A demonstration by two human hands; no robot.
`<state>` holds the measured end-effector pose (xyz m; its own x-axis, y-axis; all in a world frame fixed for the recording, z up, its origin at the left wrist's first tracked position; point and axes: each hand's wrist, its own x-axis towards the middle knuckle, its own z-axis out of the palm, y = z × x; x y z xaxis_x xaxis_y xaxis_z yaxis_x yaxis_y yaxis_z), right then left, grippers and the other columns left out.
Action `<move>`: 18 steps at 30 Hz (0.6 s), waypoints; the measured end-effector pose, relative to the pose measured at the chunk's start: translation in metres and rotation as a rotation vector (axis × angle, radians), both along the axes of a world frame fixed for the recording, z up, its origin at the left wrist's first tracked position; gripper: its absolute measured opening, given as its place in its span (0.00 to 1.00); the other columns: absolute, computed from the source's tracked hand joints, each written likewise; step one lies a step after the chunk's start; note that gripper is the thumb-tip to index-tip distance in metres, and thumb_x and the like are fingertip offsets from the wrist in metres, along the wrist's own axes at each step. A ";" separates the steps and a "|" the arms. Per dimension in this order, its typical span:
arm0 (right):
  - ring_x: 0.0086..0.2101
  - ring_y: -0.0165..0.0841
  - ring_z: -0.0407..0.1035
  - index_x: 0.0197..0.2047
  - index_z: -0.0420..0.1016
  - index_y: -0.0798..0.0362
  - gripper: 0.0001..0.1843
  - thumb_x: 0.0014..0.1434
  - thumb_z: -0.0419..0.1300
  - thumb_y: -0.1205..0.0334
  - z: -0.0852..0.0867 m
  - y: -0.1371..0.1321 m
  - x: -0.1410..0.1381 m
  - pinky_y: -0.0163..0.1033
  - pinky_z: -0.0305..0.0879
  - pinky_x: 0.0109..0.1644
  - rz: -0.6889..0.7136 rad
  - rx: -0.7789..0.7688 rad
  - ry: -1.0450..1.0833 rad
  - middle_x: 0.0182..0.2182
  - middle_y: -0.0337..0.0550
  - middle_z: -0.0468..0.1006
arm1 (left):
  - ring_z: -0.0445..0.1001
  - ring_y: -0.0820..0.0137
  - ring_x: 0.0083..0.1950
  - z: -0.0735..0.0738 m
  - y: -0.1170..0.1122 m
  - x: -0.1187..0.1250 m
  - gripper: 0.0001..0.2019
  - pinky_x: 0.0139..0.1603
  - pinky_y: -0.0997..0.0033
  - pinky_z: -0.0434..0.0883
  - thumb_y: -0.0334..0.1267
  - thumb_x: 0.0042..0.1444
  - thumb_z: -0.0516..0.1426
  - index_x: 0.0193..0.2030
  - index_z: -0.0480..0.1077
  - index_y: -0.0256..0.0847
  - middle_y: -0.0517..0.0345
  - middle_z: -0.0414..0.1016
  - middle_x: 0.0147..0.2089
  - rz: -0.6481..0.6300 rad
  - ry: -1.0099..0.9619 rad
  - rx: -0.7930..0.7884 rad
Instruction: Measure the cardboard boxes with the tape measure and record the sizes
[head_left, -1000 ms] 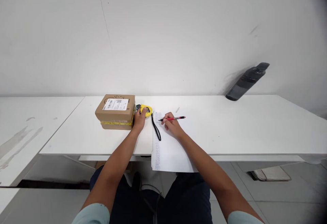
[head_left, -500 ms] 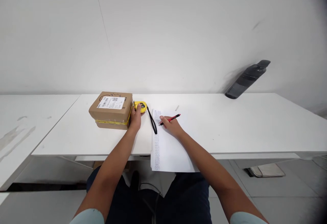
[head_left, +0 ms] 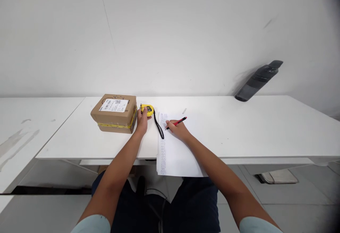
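Note:
My left hand (head_left: 142, 122) is closed around a yellow tape measure (head_left: 147, 110), just right of a cardboard box (head_left: 117, 120). A black wrist strap (head_left: 158, 126) trails from the tape measure onto the paper's left edge. The box carries a white printed label, handwritten marks on top and a band of yellow tape round its side. My right hand (head_left: 178, 130) grips a red and black pen (head_left: 180, 121), its tip at the upper left of the white paper sheets (head_left: 180, 158). Rows of small handwriting run down the left side of the top sheet.
A dark bottle (head_left: 257, 81) leans against the wall at the back right of the white table (head_left: 265, 130). The paper overhangs the table's front edge. Left of a seam is another table (head_left: 32, 126) with grey smears. A flat object (head_left: 278, 177) lies below at right.
My left hand and the tape measure have shifted slightly right, opening a small gap from the box. The right hand keeps the pen at about the same spot on the paper.

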<state>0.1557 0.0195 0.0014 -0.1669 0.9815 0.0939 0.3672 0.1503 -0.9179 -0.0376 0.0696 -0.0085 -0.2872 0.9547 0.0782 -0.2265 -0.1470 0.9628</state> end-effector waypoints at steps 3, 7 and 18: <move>0.25 0.33 0.59 0.23 0.74 0.52 0.23 0.59 0.53 0.44 -0.002 0.002 0.001 0.39 0.58 0.34 -0.008 0.004 0.001 0.17 0.36 0.62 | 0.78 0.61 0.50 -0.001 0.001 0.000 0.19 0.39 0.68 0.78 0.55 0.61 0.56 0.47 0.65 0.41 0.46 0.75 0.50 -0.010 0.016 0.004; 0.25 0.33 0.60 0.23 0.74 0.52 0.24 0.60 0.52 0.45 -0.003 0.003 0.001 0.39 0.58 0.34 -0.025 0.017 0.002 0.18 0.36 0.63 | 0.79 0.61 0.49 -0.002 0.002 0.000 0.21 0.38 0.68 0.78 0.58 0.61 0.55 0.46 0.66 0.40 0.46 0.76 0.49 -0.010 0.003 -0.005; 0.33 0.36 0.68 0.22 0.73 0.51 0.22 0.59 0.51 0.47 -0.007 0.005 0.001 0.40 0.62 0.41 -0.026 0.048 -0.006 0.25 0.41 0.75 | 0.81 0.60 0.44 0.003 0.001 0.002 0.24 0.32 0.71 0.75 0.61 0.60 0.53 0.44 0.68 0.39 0.46 0.78 0.43 0.002 -0.020 -0.022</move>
<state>0.1571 0.0242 -0.0055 -0.1424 0.9798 0.1402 0.3766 0.1846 -0.9078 -0.0358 0.0706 -0.0057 -0.2903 0.9556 0.0512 -0.2457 -0.1261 0.9611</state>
